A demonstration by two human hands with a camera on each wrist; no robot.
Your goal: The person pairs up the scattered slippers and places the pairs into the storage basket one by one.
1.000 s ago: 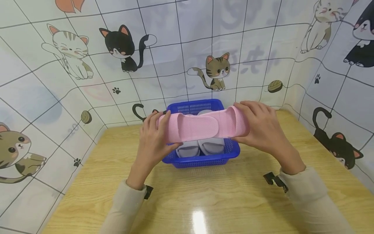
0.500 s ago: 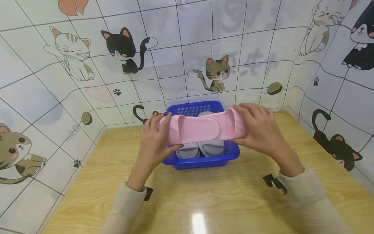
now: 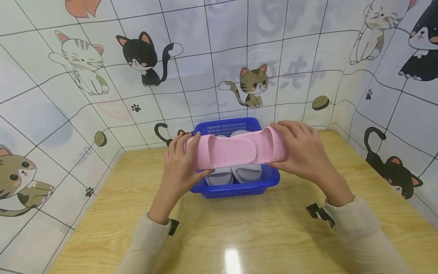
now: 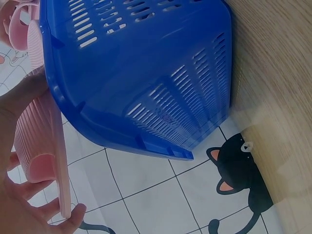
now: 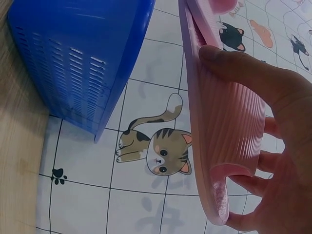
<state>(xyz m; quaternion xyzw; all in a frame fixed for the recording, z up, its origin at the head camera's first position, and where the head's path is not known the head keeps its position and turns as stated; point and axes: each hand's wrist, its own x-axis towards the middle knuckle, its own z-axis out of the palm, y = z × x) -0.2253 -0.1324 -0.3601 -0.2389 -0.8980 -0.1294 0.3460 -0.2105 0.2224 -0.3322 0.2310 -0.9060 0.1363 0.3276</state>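
Two pink slippers are held end to end above the basket in the head view, soles down. The left pink slipper (image 3: 236, 152) laps its rounded heel over the right pink slipper (image 3: 265, 146). My left hand (image 3: 176, 163) grips the ribbed strap end of the left one, thumb on the near side and fingers over the far side. At the other end, my right hand (image 3: 302, 150) holds the right one across its ribbed strap (image 5: 229, 122), thumb near the sole edge. Below them, grey slippers (image 3: 248, 174) lie in a blue plastic basket (image 3: 236, 189), partly hidden by the pink pair.
The basket stands on a wood-grain table (image 3: 219, 232) near the back wall (image 3: 205, 68), which is covered with a cat-print sheet. Pieces of black tape (image 3: 319, 213) show by the right sleeve, and another dark piece (image 3: 173, 227) by the left.
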